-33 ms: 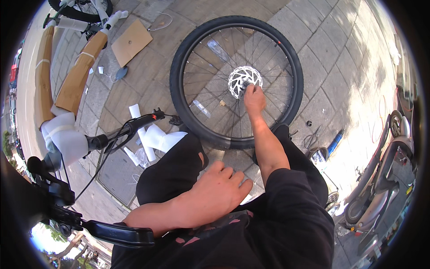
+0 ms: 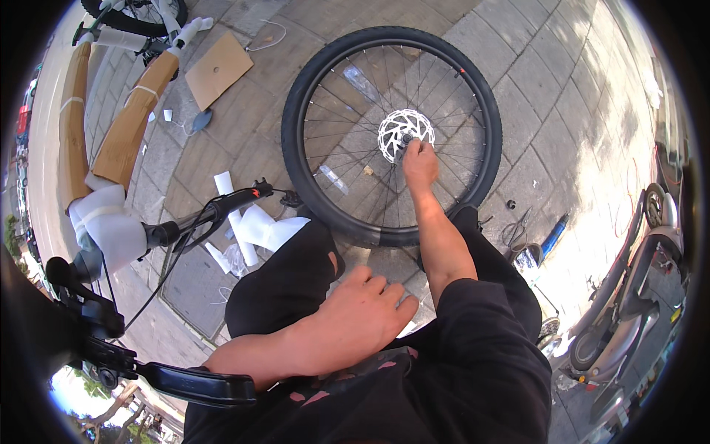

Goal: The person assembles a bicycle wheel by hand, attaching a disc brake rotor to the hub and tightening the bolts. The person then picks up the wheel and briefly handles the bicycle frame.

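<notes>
A bicycle wheel with a black knobbly tyre [image 2: 294, 140] lies flat on the paving in front of me. At its centre a silver disc brake rotor [image 2: 390, 132] surrounds the hub [image 2: 406, 139]. My right hand [image 2: 421, 166] reaches down to that hub, with thumb and fingers pinched on its end; the fingertips hide the exact part they grip. My left hand [image 2: 360, 309] hangs over my lap beside my left knee, its fingers loosely bent and a little apart. Nothing shows in it, though the palm is out of sight.
To my left stands a bicycle frame with cardboard-wrapped tubes [image 2: 118, 140], a crank arm [image 2: 244, 195] and a brake lever [image 2: 196, 385]. White foam sheets [image 2: 266, 228] and a cardboard piece [image 2: 219, 70] lie about. Scissors [image 2: 516, 231] and a blue tube [image 2: 553, 237] lie right; a scooter [image 2: 629, 296] stands beyond.
</notes>
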`<state>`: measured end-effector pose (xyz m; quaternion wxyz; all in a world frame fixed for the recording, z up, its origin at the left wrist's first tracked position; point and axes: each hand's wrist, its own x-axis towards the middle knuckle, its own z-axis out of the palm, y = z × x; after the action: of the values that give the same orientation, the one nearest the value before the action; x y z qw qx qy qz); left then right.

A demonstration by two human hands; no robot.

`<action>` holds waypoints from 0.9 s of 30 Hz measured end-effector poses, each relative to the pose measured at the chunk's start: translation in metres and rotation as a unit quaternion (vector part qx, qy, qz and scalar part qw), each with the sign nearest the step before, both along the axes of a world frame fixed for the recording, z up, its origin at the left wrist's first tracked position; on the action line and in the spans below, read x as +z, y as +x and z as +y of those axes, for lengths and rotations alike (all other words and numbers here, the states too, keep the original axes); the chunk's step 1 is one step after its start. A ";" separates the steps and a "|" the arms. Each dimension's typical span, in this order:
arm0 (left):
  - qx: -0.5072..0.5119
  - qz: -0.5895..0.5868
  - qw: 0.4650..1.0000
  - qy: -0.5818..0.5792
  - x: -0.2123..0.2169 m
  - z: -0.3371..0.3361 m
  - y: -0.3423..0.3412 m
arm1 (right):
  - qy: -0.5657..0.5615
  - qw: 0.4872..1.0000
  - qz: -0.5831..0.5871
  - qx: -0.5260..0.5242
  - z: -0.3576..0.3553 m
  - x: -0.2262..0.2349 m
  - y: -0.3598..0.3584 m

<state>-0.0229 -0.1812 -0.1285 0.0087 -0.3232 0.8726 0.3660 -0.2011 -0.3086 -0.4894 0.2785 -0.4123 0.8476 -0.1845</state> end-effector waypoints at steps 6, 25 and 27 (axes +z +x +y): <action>0.016 0.000 1.000 0.013 -0.007 0.003 -0.009 | 0.023 0.994 -0.010 -0.110 -0.005 0.008 0.020; 0.047 -0.076 0.996 -0.025 -0.045 -0.006 -0.040 | -0.053 0.941 0.043 0.331 -0.015 -0.001 -0.063; 0.053 -0.091 0.994 -0.024 -0.043 -0.009 -0.039 | -0.025 0.937 0.053 0.344 -0.011 0.000 -0.061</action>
<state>-0.0619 -0.1897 -0.1715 0.0607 -0.4010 0.8585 0.3139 -0.2625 -0.3199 -0.4897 0.2695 -0.6949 0.6623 -0.0764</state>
